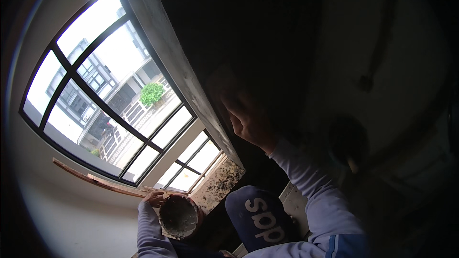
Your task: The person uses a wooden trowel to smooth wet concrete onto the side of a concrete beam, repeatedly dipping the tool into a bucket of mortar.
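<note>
My left hand [154, 199] grips the rim of a round bucket [179, 216] with grey, mortar-like residue inside, low in the view. Higher up and to the right, my right hand [246, 124] is raised into deep shadow beside the edge of a pale, rough wall strip [174, 62], fingers curled. What it holds or touches there, if anything, is hidden by the dark. Below it is a dark blue rounded piece of fabric [253, 215] with white lettering.
A large black-framed window [98, 95] looks down on buildings and a tree. A smaller window [191, 165] sits lower, beside a speckled, dirty ledge [217, 181]. A wooden strip [79, 174] runs under the big window. A dark, unclear shape [346, 141] shows in shadow at right.
</note>
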`<state>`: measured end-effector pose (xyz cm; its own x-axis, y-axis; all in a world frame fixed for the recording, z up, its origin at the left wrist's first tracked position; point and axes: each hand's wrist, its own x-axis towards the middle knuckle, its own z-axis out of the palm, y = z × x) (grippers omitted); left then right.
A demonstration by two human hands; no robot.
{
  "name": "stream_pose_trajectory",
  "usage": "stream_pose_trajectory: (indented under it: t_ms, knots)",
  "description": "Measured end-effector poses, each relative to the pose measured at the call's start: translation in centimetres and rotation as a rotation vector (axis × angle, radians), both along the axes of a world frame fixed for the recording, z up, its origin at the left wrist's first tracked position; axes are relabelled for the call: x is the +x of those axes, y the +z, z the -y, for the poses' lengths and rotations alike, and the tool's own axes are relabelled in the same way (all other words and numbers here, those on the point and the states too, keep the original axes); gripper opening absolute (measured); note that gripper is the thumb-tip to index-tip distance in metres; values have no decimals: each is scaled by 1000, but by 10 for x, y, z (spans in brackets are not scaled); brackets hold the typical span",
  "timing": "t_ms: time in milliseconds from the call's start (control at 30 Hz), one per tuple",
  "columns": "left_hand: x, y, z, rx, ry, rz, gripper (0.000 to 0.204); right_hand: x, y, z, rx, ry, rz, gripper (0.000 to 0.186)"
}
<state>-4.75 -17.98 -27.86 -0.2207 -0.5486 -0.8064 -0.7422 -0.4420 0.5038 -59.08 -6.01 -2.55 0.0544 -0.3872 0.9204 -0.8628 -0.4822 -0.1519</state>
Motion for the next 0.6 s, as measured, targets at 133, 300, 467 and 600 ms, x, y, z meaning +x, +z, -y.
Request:
stream_pose_trajectory:
  t_ms: [133, 300, 467, 600]
  knots:
    - [10, -14, 0, 36, 135, -194, 45, -14, -48, -27, 109, 1, 30, 38]
    - [16, -28, 0, -52, -71, -582, 56, -22, -7, 17, -112, -64, 6, 34]
    - [-8, -12, 7, -118, -45, -260, 47, -9, 73, 53, -371, -136, -49, 33]
    - [-29, 17, -7, -22, 111, -138, 48, -29, 125, 37, -367, -288, -18, 34]
